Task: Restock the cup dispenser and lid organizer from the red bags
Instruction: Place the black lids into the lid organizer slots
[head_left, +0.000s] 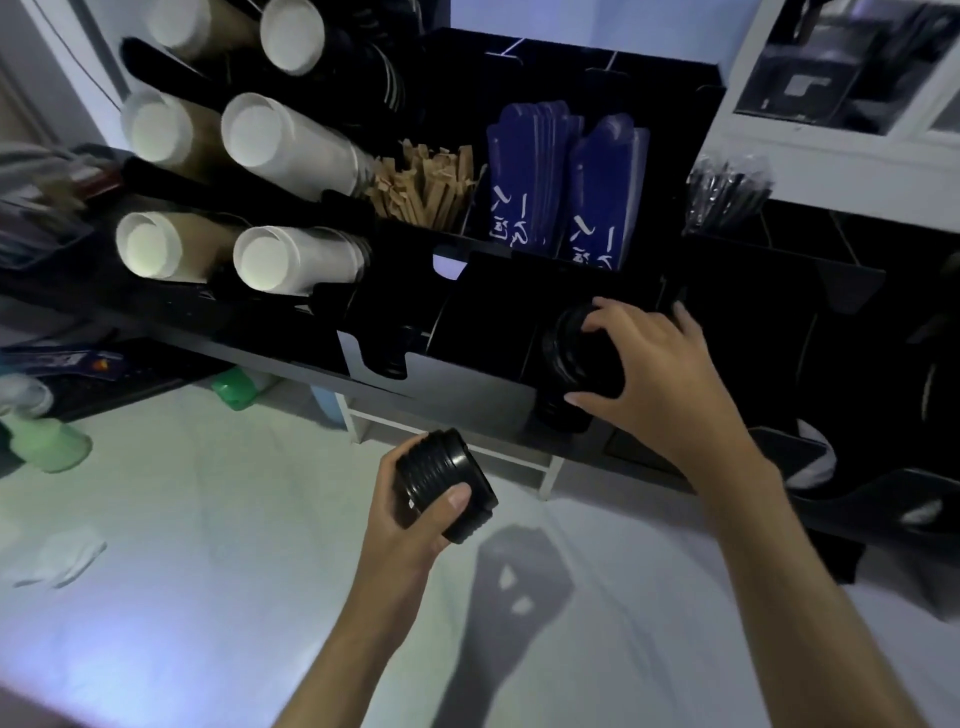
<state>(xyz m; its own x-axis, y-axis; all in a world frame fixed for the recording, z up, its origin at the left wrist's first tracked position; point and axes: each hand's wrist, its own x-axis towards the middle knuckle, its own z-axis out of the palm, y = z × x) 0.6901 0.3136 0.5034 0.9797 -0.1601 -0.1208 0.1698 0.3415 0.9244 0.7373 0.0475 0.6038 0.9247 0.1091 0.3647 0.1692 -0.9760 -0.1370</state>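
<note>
Left hand (415, 501) at 6 o'clock, nearest cam; short stack of black lids (447, 486) is gripped, thumb curled over its ribbed side, stack tilted, held above white floor (208, 545), apart from the shelf; right hand (657, 371) at 3 o'clock is wrapped round a second lid stack (579, 358), fingers curled over top, thumb under; that stack sits in a front slot of black lid organizer (498, 317); exact seating in slot can't be told, too dark; cup dispenser (234, 171) at 10-11 o'clock, paper cup stacks seen in all visible tubes, white rims facing cam; behind organizer at 12: wooden stirrers (426, 187), blue sleeves (566, 187); wrapped black straws (727, 192) at 1-2 o'clock; green bottle (47, 441) on floor at 9.
</note>
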